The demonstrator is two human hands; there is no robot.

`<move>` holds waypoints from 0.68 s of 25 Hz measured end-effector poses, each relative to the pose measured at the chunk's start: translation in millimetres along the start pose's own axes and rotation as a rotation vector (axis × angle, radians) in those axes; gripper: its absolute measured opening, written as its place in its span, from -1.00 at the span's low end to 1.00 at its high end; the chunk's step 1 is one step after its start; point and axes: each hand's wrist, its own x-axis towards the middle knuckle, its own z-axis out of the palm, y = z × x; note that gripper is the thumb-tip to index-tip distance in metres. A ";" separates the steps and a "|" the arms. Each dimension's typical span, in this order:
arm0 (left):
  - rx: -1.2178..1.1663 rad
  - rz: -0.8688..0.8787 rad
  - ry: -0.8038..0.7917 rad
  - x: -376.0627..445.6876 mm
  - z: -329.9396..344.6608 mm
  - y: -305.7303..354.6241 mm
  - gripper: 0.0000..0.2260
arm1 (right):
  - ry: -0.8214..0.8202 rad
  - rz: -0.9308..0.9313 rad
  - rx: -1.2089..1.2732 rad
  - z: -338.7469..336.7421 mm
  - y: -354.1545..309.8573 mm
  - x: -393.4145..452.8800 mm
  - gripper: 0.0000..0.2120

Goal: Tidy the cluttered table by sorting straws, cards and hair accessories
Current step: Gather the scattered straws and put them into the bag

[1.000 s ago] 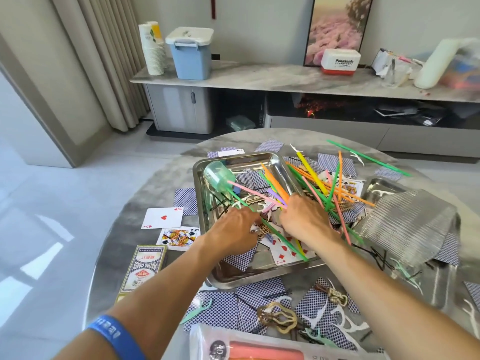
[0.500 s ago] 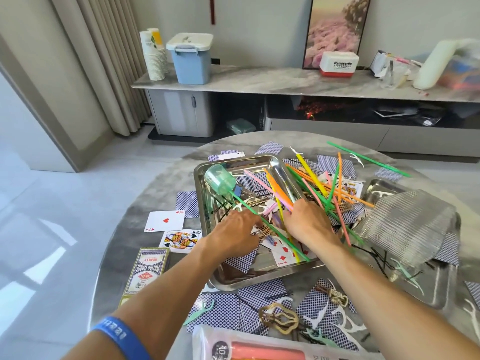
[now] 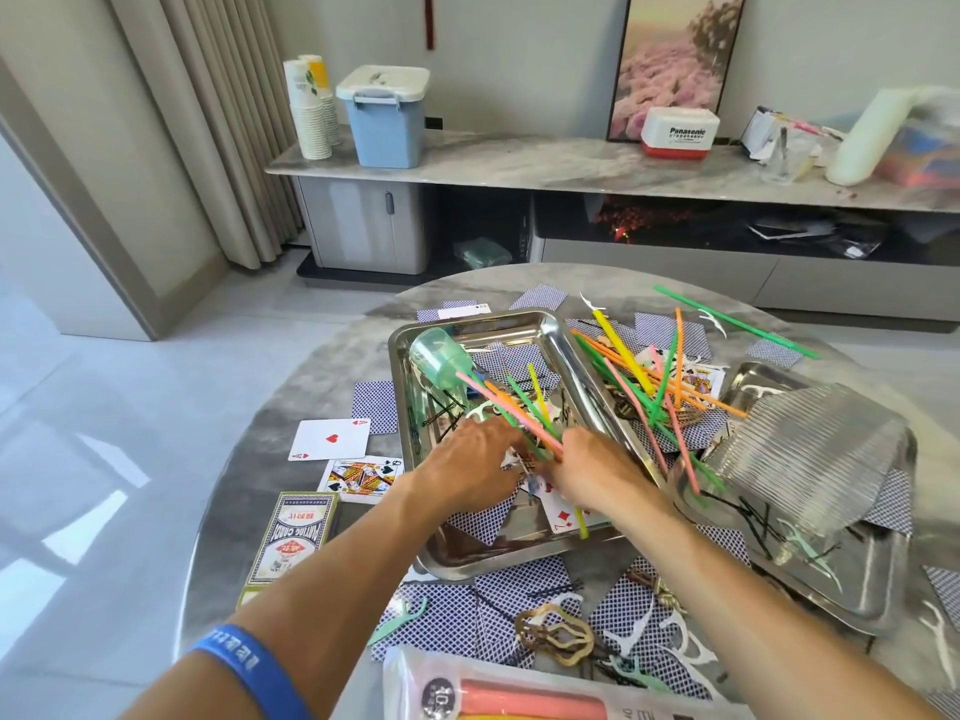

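Note:
Both hands meet over the steel tray [image 3: 566, 345] in the middle of the round table. My right hand [image 3: 597, 472] grips a bundle of coloured straws [image 3: 514, 402] that fans up and to the left. My left hand [image 3: 475, 459] touches the base of the same bundle; whether it grips cannot be made out. More straws [image 3: 644, 376] lie crossed to the right of the tray. Playing cards lie all round, among them an ace of hearts [image 3: 331, 439] and a card box [image 3: 293, 543]. A gold hair clip [image 3: 553, 634] lies at the near edge.
A green plastic cup [image 3: 441, 358] lies tipped in the tray's far left corner. A second steel tray [image 3: 852, 589] at the right holds a ribbed clear lid [image 3: 810, 459] and black hairpins. White floss picks [image 3: 670, 631] and a straw packet [image 3: 519, 693] lie near me.
The right hand has drawn several straws out of the right pile and swung them left over the tray. The left hand has closed in on the bundle's base.

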 end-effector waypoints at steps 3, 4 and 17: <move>0.000 0.000 0.012 -0.9 0.6 0.4 -0.66 | 0.038 0.001 0.008 -0.3 3.0 -6.7 -0.85; -0.007 0.002 0.024 -0.6 0.9 0.0 -0.66 | 0.058 -0.003 0.019 -3.1 3.6 -9.6 -0.84; -0.069 -0.055 0.110 -3.5 -5.8 12.7 -0.70 | -0.177 0.078 0.951 -52.6 36.1 -39.4 -0.81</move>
